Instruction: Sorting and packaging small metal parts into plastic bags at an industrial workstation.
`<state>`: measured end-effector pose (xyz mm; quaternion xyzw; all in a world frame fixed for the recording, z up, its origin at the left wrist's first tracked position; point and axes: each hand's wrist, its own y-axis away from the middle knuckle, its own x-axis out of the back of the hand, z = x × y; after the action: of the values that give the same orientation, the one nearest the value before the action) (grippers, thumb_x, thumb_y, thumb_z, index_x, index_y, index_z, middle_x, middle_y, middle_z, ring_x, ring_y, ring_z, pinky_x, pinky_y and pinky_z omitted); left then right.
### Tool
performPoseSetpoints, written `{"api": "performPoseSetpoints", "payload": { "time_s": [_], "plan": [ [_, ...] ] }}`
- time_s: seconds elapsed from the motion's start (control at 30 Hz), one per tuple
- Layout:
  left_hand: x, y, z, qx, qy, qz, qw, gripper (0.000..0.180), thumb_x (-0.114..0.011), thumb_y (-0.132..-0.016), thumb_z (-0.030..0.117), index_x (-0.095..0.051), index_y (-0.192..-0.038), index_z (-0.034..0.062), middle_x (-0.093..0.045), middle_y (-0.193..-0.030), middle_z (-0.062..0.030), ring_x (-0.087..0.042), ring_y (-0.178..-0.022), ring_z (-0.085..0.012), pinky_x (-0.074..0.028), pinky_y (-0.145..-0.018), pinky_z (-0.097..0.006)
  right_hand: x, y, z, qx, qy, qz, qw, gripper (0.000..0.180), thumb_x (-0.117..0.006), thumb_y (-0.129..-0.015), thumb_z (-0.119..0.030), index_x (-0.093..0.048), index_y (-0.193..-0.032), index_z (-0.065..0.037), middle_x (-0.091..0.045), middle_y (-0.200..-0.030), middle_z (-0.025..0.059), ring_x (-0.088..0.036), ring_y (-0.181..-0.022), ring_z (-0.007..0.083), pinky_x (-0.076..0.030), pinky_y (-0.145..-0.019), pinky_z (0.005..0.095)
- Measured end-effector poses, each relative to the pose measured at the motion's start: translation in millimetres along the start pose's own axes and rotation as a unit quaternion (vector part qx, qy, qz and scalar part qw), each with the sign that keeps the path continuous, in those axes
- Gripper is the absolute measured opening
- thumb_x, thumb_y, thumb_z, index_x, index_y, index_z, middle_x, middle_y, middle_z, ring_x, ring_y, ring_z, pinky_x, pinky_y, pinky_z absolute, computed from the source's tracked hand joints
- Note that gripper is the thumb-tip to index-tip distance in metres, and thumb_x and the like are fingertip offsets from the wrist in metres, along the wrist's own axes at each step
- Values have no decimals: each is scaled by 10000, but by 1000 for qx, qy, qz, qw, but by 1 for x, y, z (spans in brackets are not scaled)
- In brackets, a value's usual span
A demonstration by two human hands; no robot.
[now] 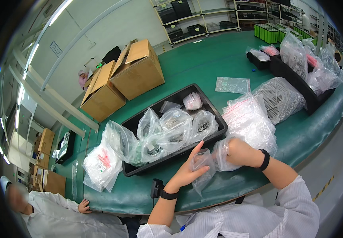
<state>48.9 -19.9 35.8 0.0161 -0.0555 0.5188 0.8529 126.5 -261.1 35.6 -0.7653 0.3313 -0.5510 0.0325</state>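
While the left hand (188,169) holds a small clear bag (204,180), index finger raised and thumb across the plastic, just on the near side of the black tray (139,169), the right hand (239,152) is curled at a second clear bag (220,158) by the tray's right front corner. Both hands stand apart, the bags between them; the right fingertips are hidden, so I cannot tell what they grip. Inside the tray sit open bags (175,119) with small metal parts and a pinkish bundle (192,101). Left of the tray lie flat bags (100,168); right of it, a heap of clear packets (247,123) and a bag of metal rods (278,99). Behind the tray stand cardboard boxes (141,75)
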Motion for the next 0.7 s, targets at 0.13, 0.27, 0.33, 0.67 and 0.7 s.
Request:
{"api": "performPoseSetpoints", "payload": {
  "time_s": [0.13,0.27,0.33,0.67,0.7],
  "plan": [
    [1,2,-2,-10,-36,29,999,864,-695,-888,136,-145,-1555,129,-511,-1340,-138,-482,-1232,-206,-344,-1058,-346,45,-8,-14,-99,-150,49,982,114,-712,-715,-59,-711,-816,-5,-677,-717,144,-666,-667,280,-529,-641,342],
    [5,5,8,21,-42,35,998,847,-696,-880,117,-174,-1548,108,-520,-1329,-122,-485,-1227,-196,-343,-1057,-330,64,-1,-4,-264,-384,83,881,150,-709,-795,-21,-728,-929,45,-725,-781,112,-692,-726,137,-543,-681,246],
    [8,6,9,8,-29,32,999,821,-683,-890,123,-182,-1540,76,-526,-1340,-141,-483,-1251,-203,-336,-1068,-337,74,-1,-1,-292,-402,68,865,159,-697,-835,-25,-717,-962,68,-724,-809,105,-696,-763,134,-559,-705,240],
    [8,7,14,-62,167,34,983,889,-739,-823,190,-205,-1516,38,-604,-1200,-161,-557,-1195,-268,-352,-1067,-395,78,-2,-4,-337,-545,68,765,214,-694,-872,-67,-690,-1046,57,-716,-933,139,-718,-828,177,-585,-723,237],
    [7,7,14,-65,170,34,983,914,-754,-810,174,-195,-1521,42,-598,-1167,-139,-562,-1167,-259,-365,-1052,-395,76,-1,-2,-333,-560,64,756,210,-692,-874,-68,-691,-1044,55,-716,-931,136,-718,-830,174,-586,-722,236]
  ]
}}
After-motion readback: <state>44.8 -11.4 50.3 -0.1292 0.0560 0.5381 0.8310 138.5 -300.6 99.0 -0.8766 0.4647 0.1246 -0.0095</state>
